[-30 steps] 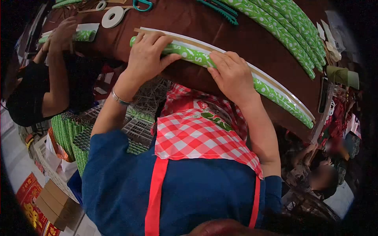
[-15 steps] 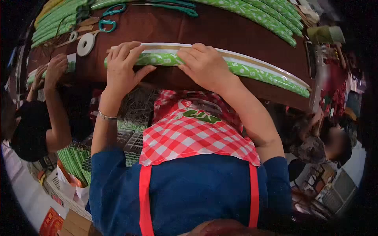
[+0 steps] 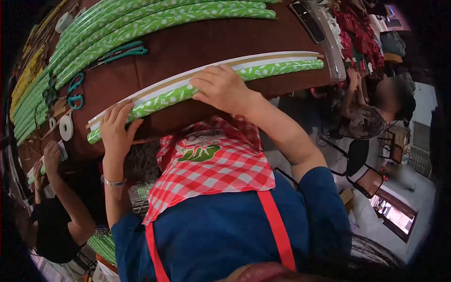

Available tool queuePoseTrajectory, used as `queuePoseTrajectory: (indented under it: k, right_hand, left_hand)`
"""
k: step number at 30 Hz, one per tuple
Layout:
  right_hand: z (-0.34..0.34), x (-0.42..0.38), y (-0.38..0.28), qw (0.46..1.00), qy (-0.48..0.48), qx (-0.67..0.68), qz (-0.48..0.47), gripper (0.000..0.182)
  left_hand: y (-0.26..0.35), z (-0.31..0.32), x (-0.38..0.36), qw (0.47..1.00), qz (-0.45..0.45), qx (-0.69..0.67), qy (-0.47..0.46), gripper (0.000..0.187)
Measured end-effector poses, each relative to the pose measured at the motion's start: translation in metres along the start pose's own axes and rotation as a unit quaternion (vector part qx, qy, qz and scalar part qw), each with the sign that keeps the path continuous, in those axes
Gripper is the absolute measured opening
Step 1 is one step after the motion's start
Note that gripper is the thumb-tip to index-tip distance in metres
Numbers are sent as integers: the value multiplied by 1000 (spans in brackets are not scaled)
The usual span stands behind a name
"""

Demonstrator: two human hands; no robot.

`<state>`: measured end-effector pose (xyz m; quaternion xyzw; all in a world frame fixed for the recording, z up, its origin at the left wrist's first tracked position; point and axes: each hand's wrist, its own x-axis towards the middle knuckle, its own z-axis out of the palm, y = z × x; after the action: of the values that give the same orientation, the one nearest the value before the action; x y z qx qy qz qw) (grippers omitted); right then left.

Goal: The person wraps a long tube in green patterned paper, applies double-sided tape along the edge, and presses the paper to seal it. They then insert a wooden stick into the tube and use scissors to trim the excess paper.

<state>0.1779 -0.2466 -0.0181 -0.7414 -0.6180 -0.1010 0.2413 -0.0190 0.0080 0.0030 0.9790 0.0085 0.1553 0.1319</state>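
A long green patterned roll point(image 3: 282, 69) lies along the front edge of the brown-covered table, with a white strip and a tan band showing along its far side. Near the roll's left end, my left hand point(image 3: 116, 127) wraps over it, thumb on the near side and fingers on the far side. Close to its middle, my right hand point(image 3: 221, 88) grips it from above with bent fingers. Both ends of the roll stick out past my hands.
Finished-looking green rolls point(image 3: 164, 21) lie at the back left. Scissors point(image 3: 76, 89), a tape roll point(image 3: 66, 126) and a phone point(image 3: 307, 21) rest on the brown table point(image 3: 197, 49). A co-worker's hands point(image 3: 52, 157) hold another green roll at left; another person point(image 3: 371, 113) is at right.
The camera view has turned, so the table and roll appear tilted. My left hand sits nearer the roll's left end, and more space shows between my hands. Both still hold the roll.
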Motion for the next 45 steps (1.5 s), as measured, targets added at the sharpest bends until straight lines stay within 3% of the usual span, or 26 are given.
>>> queuePoseTrajectory:
  k: [5, 8, 11, 15, 23, 27, 29, 31, 35, 41, 45]
  right_hand:
    - [-46, -62, 54, 994, 23, -34, 106, 26]
    - [-68, -97, 92, 986, 101, -63, 120, 24]
    - [-83, -120, 108, 977, 63, -137, 150, 30]
    - [-84, -97, 84, 990, 11, -114, 82, 47]
    - [-84, -85, 114, 989, -83, -121, 22, 45]
    - [-92, -81, 119, 985, -96, -146, 7, 51]
    - [-92, -78, 117, 983, -90, -162, 9, 54]
    - [-94, -76, 113, 977, -105, -179, 44, 53]
    - [-90, -76, 112, 981, -77, -174, 23, 52]
    - [-87, -80, 119, 982, -78, -171, 13, 49]
    - [-81, -80, 114, 987, -46, -152, 32, 47]
  left_hand:
    - [-4, 4, -6, 1000, -15, 13, 0, 42]
    - [-2, 4, -6, 999, -10, 44, 11, 40]
    - [4, 2, -6, 997, -24, 77, -7, 39]
    - [-1, 2, -5, 996, -34, 57, -58, 39]
    - [-9, -1, 13, 993, 7, 96, -67, 40]
    - [-8, -10, 26, 985, -18, 82, -149, 37]
    - [-10, -11, 29, 988, -15, 59, -140, 36]
    - [-10, -10, 33, 990, -15, 89, -106, 40]
    - [-11, -6, 34, 985, -22, 166, -35, 47]
    - [-18, -1, 32, 993, 8, 110, -42, 43]
    - [-19, 6, 33, 996, 3, 85, -17, 51]
